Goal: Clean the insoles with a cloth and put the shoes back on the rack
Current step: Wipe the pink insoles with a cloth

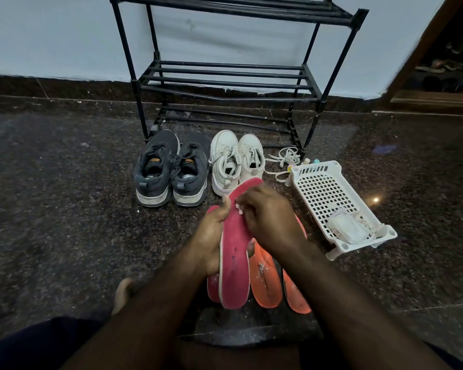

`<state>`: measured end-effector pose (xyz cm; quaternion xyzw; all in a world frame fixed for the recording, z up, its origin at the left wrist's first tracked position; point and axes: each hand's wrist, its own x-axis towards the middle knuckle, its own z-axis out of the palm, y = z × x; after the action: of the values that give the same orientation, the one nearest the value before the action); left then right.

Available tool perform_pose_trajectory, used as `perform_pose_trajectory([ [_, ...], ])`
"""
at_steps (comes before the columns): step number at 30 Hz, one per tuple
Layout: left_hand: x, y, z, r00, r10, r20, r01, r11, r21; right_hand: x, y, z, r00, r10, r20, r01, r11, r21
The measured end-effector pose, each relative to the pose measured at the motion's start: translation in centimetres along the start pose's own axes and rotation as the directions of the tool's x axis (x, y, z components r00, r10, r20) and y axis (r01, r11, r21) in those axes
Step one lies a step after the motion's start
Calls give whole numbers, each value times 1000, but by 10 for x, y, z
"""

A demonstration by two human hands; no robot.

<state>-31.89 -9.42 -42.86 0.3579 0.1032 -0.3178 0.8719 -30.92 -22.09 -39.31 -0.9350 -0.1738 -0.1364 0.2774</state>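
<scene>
Pink insole (234, 252) sits upright-ish in your left hand (211, 236), fingers curled round its left edge, thumb tip on the upper face. Your right hand (267, 217) pinches a small white wad of cloth (239, 209) against the insole's upper half. Dark printed marks on the insole's heel end, too blurred to read. White edging runs round its heel.

A second pink insole (213, 287) shows behind it, on the left. Two orange insoles lie on the floor to the right: the nearer one (265, 279) carries small dark lettering, unreadable; the other (296, 292) has pale smears at its heel.

Far of your hands, two pairs stand heels toward you: grey sneakers (171, 169) with an orange tongue label, text illegible, and white sneakers (235, 161) with loose laces. Just beyond them, the black tube shoe rack (225, 81) stands against a pale blue wall.

Right of the insoles, a white perforated plastic basket (332, 193) lies angled, with a white packet (346, 228) bearing a small red mark in its near end. Loose white laces (284, 158) lie on the floor by the basket's far corner.

Floor (64, 196) is dark speckled granite, dusty. A wooden door frame (422, 49) stands at far right.
</scene>
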Motion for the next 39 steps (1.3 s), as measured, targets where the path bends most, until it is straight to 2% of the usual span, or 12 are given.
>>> perform_pose_trajectory([
  [2,-1,0,-1,1000,-11,1,11,1000,26,4,7,-2,995,33,-94,-35,999,-16],
  [4,-2,1,-2,999,-13,40,11,998,65,8,16,-9,975,130,-182,-126,991,35],
  [7,-3,1,-1,999,-15,33,13,999,48,5,9,-9,976,178,-126,-155,972,175],
  [10,-3,2,-1,1000,8,13,-8,999,48,3,7,-6,990,95,-106,-82,990,119],
  [14,-4,1,-2,1000,-8,-18,9,995,104,11,22,-15,962,202,-183,-183,976,117],
  [19,-3,1,-2,1000,1,-3,-1,999,40,2,8,-8,991,111,-78,-97,982,162],
  [22,-5,2,-4,1000,10,-27,-8,998,61,9,23,-16,964,202,-171,-183,975,123],
  [24,-5,4,-4,999,4,-34,-2,999,42,11,28,-22,930,318,-183,-274,934,229],
  [26,-5,6,-4,999,-10,-32,11,1000,25,12,27,-24,913,373,-168,-296,886,357],
  [30,-8,6,-3,999,-40,-12,39,999,-33,14,25,-25,927,341,-157,-260,886,384],
  [36,-12,8,-2,999,-40,-9,39,998,-52,14,21,-27,926,261,-274,-204,954,219],
  [39,-9,7,-1,998,-44,-40,42,998,-48,12,15,-28,947,155,-281,-109,979,175],
])
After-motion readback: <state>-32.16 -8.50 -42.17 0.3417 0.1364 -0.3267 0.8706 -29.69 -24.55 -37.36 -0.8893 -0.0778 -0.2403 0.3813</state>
